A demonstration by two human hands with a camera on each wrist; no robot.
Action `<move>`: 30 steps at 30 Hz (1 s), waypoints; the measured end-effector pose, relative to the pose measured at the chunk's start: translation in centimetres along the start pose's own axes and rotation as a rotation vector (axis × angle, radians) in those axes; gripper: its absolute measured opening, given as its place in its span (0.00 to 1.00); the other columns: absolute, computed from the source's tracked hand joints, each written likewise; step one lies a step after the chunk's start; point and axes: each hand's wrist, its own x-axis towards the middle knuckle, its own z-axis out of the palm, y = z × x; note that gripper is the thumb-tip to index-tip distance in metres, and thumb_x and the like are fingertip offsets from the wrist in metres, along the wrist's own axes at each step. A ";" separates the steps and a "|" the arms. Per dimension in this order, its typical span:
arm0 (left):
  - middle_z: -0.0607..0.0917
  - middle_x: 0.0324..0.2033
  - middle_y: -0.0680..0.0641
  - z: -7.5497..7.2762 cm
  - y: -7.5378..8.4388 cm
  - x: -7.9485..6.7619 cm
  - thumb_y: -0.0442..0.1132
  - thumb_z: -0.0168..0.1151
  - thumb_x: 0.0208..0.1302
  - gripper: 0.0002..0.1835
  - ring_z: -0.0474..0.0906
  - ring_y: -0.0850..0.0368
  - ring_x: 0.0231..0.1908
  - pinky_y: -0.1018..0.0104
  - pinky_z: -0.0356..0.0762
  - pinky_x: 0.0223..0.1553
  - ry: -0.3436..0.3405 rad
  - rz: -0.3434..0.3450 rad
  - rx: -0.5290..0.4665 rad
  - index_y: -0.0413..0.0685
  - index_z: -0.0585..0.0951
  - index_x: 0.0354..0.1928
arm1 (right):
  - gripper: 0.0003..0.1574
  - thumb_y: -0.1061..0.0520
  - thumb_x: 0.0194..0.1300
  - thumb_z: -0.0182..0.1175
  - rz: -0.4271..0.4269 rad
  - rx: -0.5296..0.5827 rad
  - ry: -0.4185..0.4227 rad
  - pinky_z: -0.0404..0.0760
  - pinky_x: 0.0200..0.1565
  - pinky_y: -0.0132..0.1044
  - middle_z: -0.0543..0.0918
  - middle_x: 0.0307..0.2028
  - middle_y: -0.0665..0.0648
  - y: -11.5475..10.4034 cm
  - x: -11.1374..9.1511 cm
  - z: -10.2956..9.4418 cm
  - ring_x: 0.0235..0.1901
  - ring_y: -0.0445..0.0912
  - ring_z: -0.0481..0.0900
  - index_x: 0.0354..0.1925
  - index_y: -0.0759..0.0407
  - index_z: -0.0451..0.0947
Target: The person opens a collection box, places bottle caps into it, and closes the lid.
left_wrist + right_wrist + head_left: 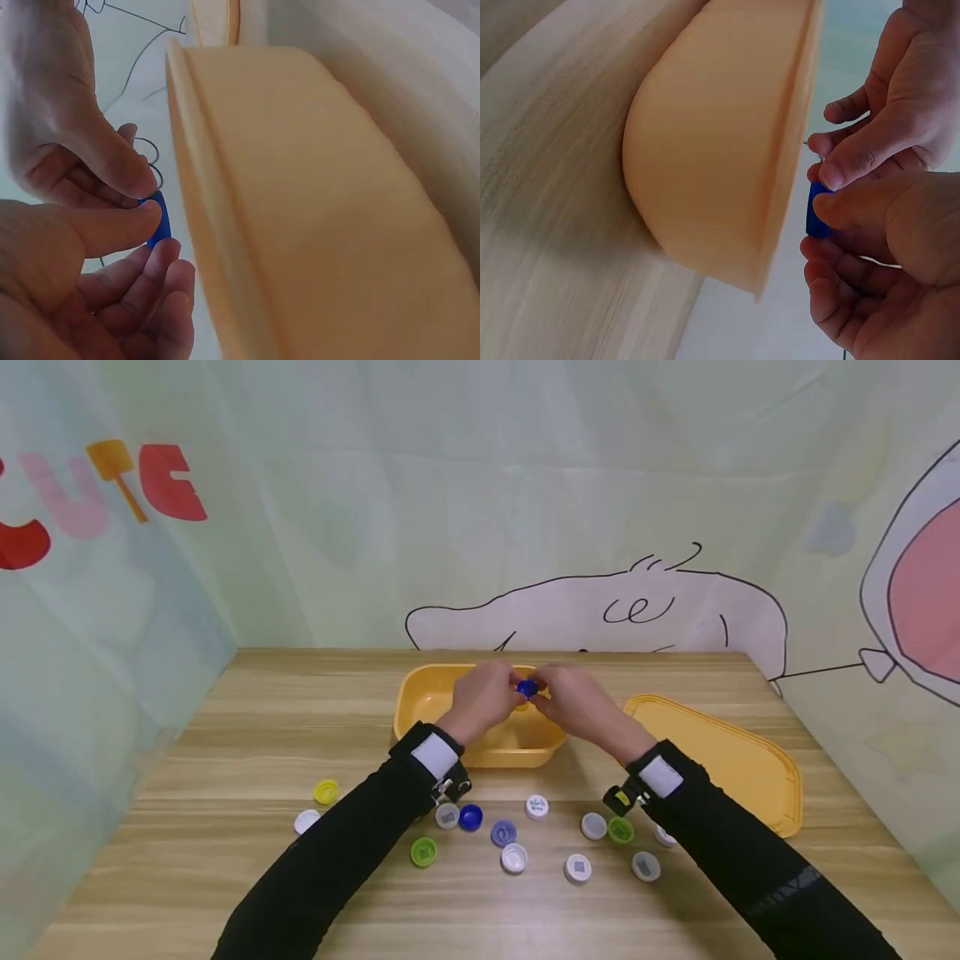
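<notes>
Over the yellow plastic box (502,758), my left hand (477,700) and right hand (581,706) meet around one small blue bottle cap (527,688). Thumb and fingers of both hands pinch it from either side. In the left wrist view, the blue cap (159,217) is seen edge-on between the thumbs and fingers, just beyond the box rim (199,135). The right wrist view has the same cap (817,214) partly covered by the fingertips. A bit of yellow (521,707) shows inside the box below the hands.
On the wooden table nearer me lie several loose caps: white (513,858), green (423,852), blue (471,817) and yellow (326,791). Right of the box rests a flat yellow lid (720,760). A printed cloth (315,552) hangs behind the table.
</notes>
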 end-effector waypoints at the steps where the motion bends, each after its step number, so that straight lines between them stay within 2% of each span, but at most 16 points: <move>1: 0.86 0.33 0.51 0.2 -0.2 0.2 0.44 0.70 0.69 0.12 0.77 0.57 0.26 0.70 0.67 0.23 -0.011 -0.011 0.003 0.47 0.89 0.49 | 0.14 0.65 0.63 0.72 -0.020 -0.014 -0.006 0.84 0.39 0.43 0.87 0.38 0.63 0.2 0.2 0.3 0.33 0.52 0.82 0.47 0.69 0.85; 5: 0.81 0.27 0.52 1.1 -0.8 0.8 0.44 0.70 0.69 0.08 0.74 0.57 0.25 0.69 0.63 0.22 -0.061 -0.031 0.041 0.48 0.91 0.42 | 0.07 0.65 0.61 0.73 -0.130 -0.118 -0.019 0.81 0.37 0.44 0.84 0.29 0.58 1.0 0.8 1.5 0.29 0.51 0.79 0.38 0.67 0.85; 7: 0.77 0.23 0.53 1.5 -1.0 1.0 0.42 0.68 0.69 0.06 0.71 0.57 0.23 0.69 0.60 0.21 -0.086 -0.043 0.053 0.48 0.90 0.36 | 0.06 0.64 0.62 0.72 -0.144 -0.173 -0.046 0.76 0.38 0.46 0.81 0.25 0.55 1.1 1.0 2.0 0.29 0.52 0.76 0.33 0.64 0.84; 10: 0.71 0.18 0.52 2.0 -1.3 1.3 0.37 0.65 0.68 0.10 0.68 0.57 0.19 0.68 0.58 0.19 -0.116 -0.070 0.049 0.47 0.85 0.26 | 0.09 0.62 0.65 0.69 -0.113 -0.255 -0.103 0.71 0.41 0.50 0.80 0.24 0.53 0.8 1.3 2.4 0.32 0.54 0.74 0.28 0.60 0.81; 13: 0.68 0.16 0.51 2.5 -1.4 1.4 0.36 0.63 0.68 0.14 0.67 0.57 0.17 0.68 0.58 0.19 -0.142 -0.097 0.031 0.47 0.78 0.22 | 0.13 0.61 0.68 0.66 -0.061 -0.314 -0.153 0.68 0.44 0.52 0.79 0.24 0.52 0.6 1.4 2.8 0.36 0.56 0.74 0.25 0.57 0.79; 17: 0.69 0.18 0.51 3.1 -1.4 1.4 0.36 0.63 0.68 0.14 0.68 0.56 0.19 0.67 0.62 0.20 -0.164 -0.109 0.042 0.47 0.76 0.23 | 0.13 0.62 0.69 0.65 -0.019 -0.344 -0.182 0.66 0.47 0.54 0.78 0.23 0.51 0.4 1.5 3.2 0.38 0.56 0.76 0.26 0.55 0.78; 22: 0.70 0.20 0.50 3.6 -1.3 1.4 0.35 0.62 0.68 0.09 0.71 0.54 0.21 0.67 0.64 0.21 -0.192 -0.115 0.058 0.45 0.80 0.28 | 0.04 0.64 0.66 0.65 -0.006 -0.332 -0.176 0.66 0.46 0.56 0.77 0.23 0.53 0.4 1.5 3.5 0.37 0.55 0.77 0.33 0.58 0.80; 26: 0.70 0.20 0.50 3.8 -1.2 1.5 0.36 0.61 0.69 0.08 0.72 0.54 0.22 0.67 0.63 0.21 -0.190 -0.123 0.049 0.44 0.81 0.30 | 0.03 0.65 0.64 0.65 0.006 -0.313 -0.166 0.67 0.44 0.54 0.78 0.24 0.54 0.5 1.6 3.5 0.36 0.54 0.77 0.34 0.59 0.81; 30: 0.70 0.20 0.50 3.9 -1.2 1.6 0.36 0.62 0.69 0.09 0.71 0.54 0.21 0.68 0.63 0.21 -0.185 -0.137 0.044 0.45 0.79 0.29 | 0.02 0.65 0.65 0.66 0.030 -0.284 -0.192 0.67 0.45 0.54 0.78 0.24 0.54 0.6 1.7 3.6 0.34 0.52 0.76 0.36 0.60 0.81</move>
